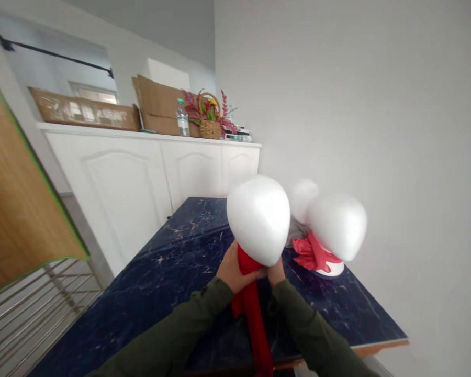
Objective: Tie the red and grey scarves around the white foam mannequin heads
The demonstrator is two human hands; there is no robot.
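L hand [232, 272] curling closed, gripping red scarf [258, 327] under wht head form [258, 217] | R hand [277, 273] sitting form's lower R, grip hidden, can't tell

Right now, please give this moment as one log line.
left hand: on red cloth; right hand: by white head, partly hidden; nearby: pink cloth, second head
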